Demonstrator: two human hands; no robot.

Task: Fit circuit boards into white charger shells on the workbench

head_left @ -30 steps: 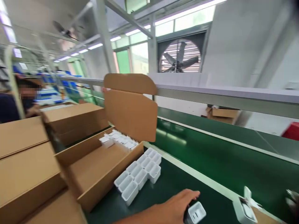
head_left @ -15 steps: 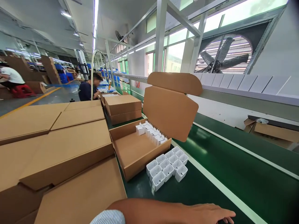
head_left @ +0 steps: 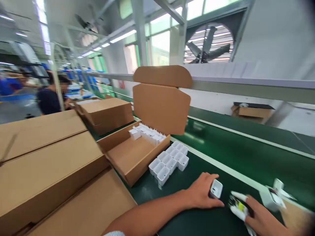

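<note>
My left hand (head_left: 203, 193) reaches over the green surface, its thumb and fingers around a small white open-topped plastic case (head_left: 216, 189). To its right, my right hand (head_left: 261, 213) has white coverings on its fingertips. Between those fingertips is a small dark part with a yellow-green patch (head_left: 240, 206); blur hides its kind. Several matching white cases (head_left: 163, 175) stand in a close group beyond my left hand, openings up. Behind them, an open cardboard box (head_left: 145, 164) holds rows of white pieces (head_left: 149, 132) along its far side.
Closed cardboard boxes (head_left: 49, 170) fill the left side. More boxes (head_left: 110, 114) stand farther back, near a person in dark clothing (head_left: 50, 98). A pale strip (head_left: 221, 167) runs along the green belt (head_left: 246, 147). White pieces (head_left: 274, 196) lie at the far right.
The view has swung to the right. My left hand, previously stretched out at the bottom edge, is now around a white case. My right hand has come into view with the small dark part.
</note>
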